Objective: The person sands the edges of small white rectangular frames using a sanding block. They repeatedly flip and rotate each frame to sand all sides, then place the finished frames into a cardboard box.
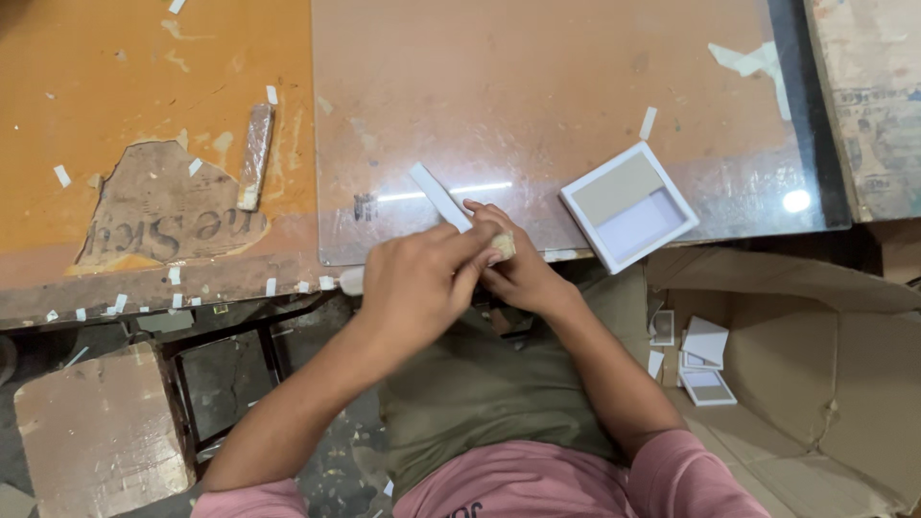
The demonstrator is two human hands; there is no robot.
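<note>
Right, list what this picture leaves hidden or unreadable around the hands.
- Head view: the left hand covers most of the right hand, so its grip is unclear.
- The white strip has its lower end hidden by the fingers.
- The small tan piece is too small to identify.
- The cardboard box is cut by the right edge.

Both hands together at centre, forearms converging from below

Left hand (417, 283) curled, knuckles up, fingers overlapping the right hand (518, 273); right fingers bent in a pinch, both wrists slightly flexed, forearms bare

White frame (628, 206), tan insert; orange table (144, 77).
</note>
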